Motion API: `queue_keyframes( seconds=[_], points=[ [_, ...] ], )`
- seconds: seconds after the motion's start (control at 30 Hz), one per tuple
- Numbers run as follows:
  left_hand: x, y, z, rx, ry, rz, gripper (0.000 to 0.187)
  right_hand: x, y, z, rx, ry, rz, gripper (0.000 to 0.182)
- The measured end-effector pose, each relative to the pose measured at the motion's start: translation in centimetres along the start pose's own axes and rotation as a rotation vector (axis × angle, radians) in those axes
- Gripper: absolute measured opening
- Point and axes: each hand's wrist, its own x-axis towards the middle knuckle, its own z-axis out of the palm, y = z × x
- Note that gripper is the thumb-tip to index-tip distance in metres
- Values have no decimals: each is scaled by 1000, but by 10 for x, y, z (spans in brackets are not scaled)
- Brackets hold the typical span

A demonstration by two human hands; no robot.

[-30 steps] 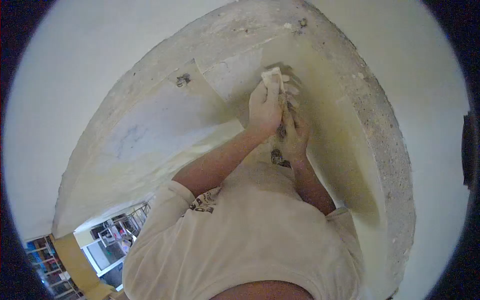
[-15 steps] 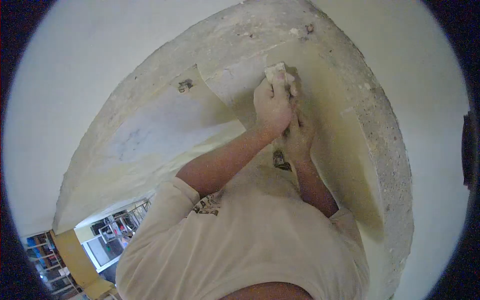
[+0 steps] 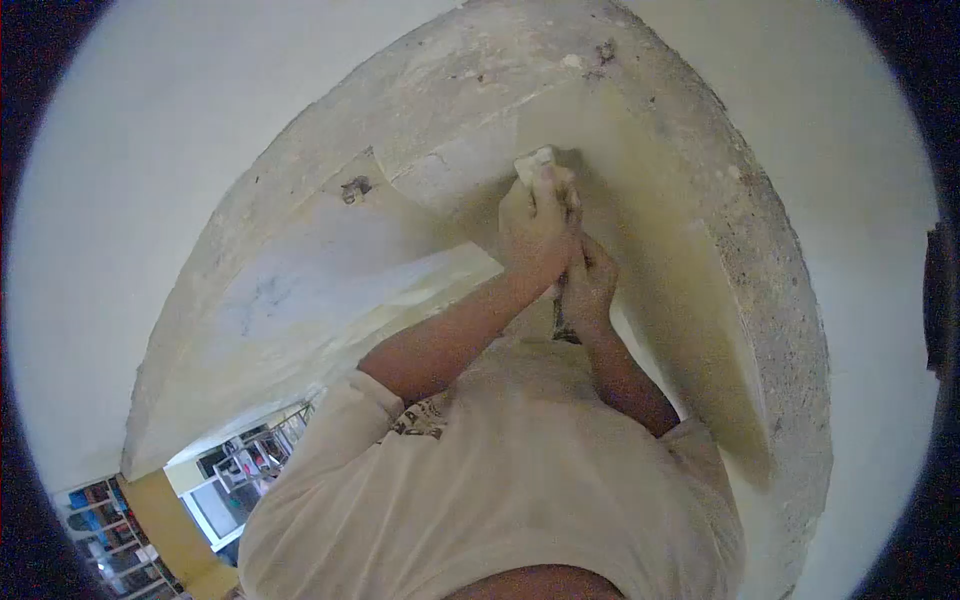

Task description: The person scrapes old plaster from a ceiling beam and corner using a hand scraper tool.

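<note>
My left hand (image 3: 530, 235) is closed around a pale, dusty block (image 3: 534, 164), its top end showing beyond the fingers. The block lies against the smooth, yellowish inner face (image 3: 640, 230) of a large hollow. Just below and to the right, my right hand (image 3: 592, 284) is closed beside the left wrist; I cannot tell what is in its fingers. A dark patch (image 3: 566, 326) shows under the right hand, partly covered by it. Both forearms reach forward from the pale shirt (image 3: 500, 460).
A rough, pitted grey rim (image 3: 780, 300) curves around the hollow. To the left, a whitish face (image 3: 300, 270) bears a small dark broken spot (image 3: 355, 188). Shelving with assorted items (image 3: 110, 530) stands at the lower left, by a tan panel (image 3: 165, 525).
The view has shifted slightly, so the hollow's left part sits lower and further left. Both hands stay together at the block, and my right hand covers more of the dark patch.
</note>
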Motion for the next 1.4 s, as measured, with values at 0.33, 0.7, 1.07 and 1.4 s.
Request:
queue_keyframes(
  seconds=[0.33,0.7,1.07,1.4],
  points=[
    [3,0,0,133,61,189,33,9,21,6,78,-30,-40,32],
    [9,-6,-3,164,5,129,35,5,19,16,241,26,-35,35],
    [-1,10,6,-24,-7,48,37,6,6,2,26,23,-51,30],
    [4,17,9,-17,-13,-17,37,8,13,7,128,80,-39,35]
  ],
)
